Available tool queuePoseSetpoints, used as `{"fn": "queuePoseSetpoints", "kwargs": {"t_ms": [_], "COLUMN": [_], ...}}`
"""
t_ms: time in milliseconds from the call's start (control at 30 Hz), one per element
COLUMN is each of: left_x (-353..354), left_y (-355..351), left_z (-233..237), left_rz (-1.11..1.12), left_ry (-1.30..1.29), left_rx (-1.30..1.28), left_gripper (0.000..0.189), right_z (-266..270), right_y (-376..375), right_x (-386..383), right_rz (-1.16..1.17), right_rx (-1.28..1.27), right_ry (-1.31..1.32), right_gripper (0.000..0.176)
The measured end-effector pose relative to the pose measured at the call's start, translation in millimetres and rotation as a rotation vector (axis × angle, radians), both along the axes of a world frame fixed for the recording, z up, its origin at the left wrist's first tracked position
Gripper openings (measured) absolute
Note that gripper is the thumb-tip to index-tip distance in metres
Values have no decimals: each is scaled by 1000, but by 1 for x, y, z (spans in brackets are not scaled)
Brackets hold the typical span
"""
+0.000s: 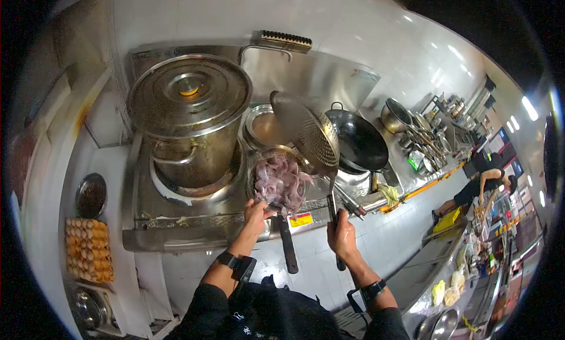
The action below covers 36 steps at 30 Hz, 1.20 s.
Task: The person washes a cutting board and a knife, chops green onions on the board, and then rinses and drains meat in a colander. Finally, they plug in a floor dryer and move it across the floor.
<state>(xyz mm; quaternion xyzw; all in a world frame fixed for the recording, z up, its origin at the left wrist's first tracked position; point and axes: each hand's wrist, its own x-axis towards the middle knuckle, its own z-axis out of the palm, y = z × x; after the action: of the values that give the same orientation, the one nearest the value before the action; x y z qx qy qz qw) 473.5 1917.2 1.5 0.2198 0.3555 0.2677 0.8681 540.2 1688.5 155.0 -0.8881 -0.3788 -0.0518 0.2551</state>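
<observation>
My right hand is closed around the dark handle of a large perforated skimmer. Its round metal bowl is raised and tilted above the stove, between the meat and the wok. Pinkish-grey strips of raw meat or squid fill a round container. At that container's near left edge, my left hand is closed on the rim; the fingertips are partly hidden. A black-handled utensil projects toward me between my hands, its far end hidden by the meat.
A big lidded stockpot stands on the left burner. Behind the meat is a metal pot of brownish liquid. A black wok sits to the right. Egg trays are at lower left. Another person bends over the far-right counter.
</observation>
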Motion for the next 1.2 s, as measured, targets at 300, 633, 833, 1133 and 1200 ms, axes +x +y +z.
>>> {"fn": "queuePoseSetpoints", "kwargs": {"t_ms": [300,633,833,1133,1200], "left_x": [-35,8,84,230,259], "left_y": [6,-25,-120,-300,-346], "left_z": [79,155,174,134,113], "left_rz": [-136,-274,-406,-688,-813], "left_ry": [-8,36,-89,5,-9], "left_rx": [103,378,451,427,457], "left_gripper": [35,28,34,35,34], "right_z": [-63,-92,-36,57,65], "right_y": [-23,-13,-82,-334,-378], "right_x": [54,24,43,138,174], "right_rz": [-45,145,391,-266,-353], "right_rx": [214,173,1032,635,489], "right_ry": [932,221,1203,-132,-259], "right_gripper": [37,53,44,12,12]}}
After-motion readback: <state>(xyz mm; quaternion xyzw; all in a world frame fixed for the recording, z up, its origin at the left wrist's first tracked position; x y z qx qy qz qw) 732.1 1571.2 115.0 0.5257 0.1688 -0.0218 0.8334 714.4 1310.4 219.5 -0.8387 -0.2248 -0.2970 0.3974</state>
